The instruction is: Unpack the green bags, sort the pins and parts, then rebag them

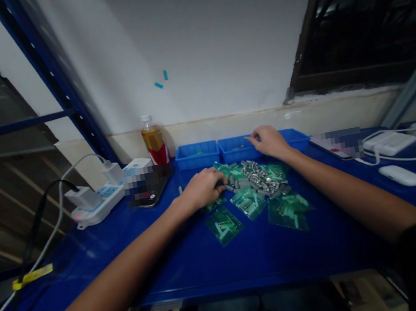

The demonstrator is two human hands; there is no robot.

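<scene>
My left hand [204, 185] rests at the left edge of a heap of small grey metal parts [260, 176], its fingers curled down; what they hold, if anything, is hidden. Over the middle blue bin [238, 156] is my right hand [268, 140], thumb and fingers pinched together on something tiny that I cannot make out. A few small pieces lie inside that bin. Around the heap are several green-tinted clear bags with small parts in them: one bag [224, 225] in front of my left hand, another bag [248, 202] at centre, more bags [290, 210] to the right.
A left blue bin [198, 161] and a right blue bin [296, 139] flank the middle one. A drink bottle [154, 141], a phone [153, 189] and a power strip [98, 204] with cables stand left. Rightward lie a white case [401, 175] and a white adapter [389, 143].
</scene>
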